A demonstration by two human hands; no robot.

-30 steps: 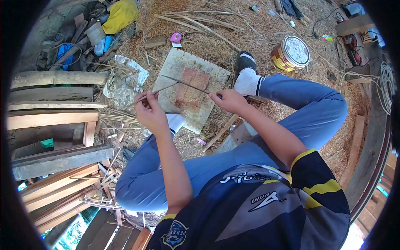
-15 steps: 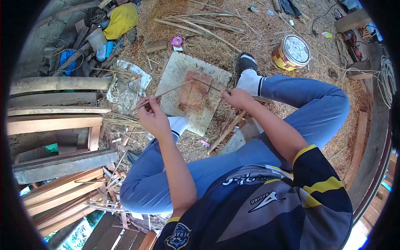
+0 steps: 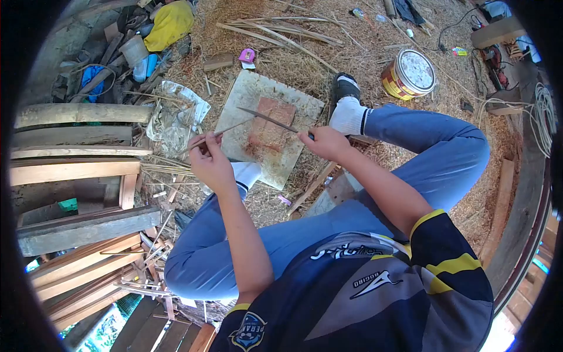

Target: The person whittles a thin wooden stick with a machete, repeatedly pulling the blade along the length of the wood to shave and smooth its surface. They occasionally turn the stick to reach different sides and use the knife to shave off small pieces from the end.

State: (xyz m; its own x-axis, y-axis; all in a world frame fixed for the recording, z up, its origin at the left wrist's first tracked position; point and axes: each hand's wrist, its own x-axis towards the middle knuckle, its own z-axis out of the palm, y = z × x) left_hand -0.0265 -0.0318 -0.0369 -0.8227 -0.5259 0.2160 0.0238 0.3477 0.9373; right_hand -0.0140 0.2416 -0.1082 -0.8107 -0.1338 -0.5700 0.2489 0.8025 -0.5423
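In my left hand (image 3: 212, 164) a thin wooden stick (image 3: 234, 126) is pinched between thumb and fingers, its far end slanting up toward the middle. My right hand (image 3: 328, 144) is closed around the handle of a knife (image 3: 268, 119). The long dark blade points left and crosses near the stick's far end. Below both lies a reddish-brown block (image 3: 274, 111), dusted with shavings, on a pale square board (image 3: 237, 94) between my feet.
A paint bucket (image 3: 415, 73) with a lid stands beyond my right foot. Near the board's far edge sits a pink tape measure (image 3: 247, 56). Long wooden strips (image 3: 281, 32) lie on the shavings-covered ground. Stacked timber (image 3: 76, 174) and crumpled plastic (image 3: 176, 117) are on the left.
The knife has slid left along the stick, its tip now reaching past the stick's end, with more of the blade's side showing. My right hand has moved slightly left and down.
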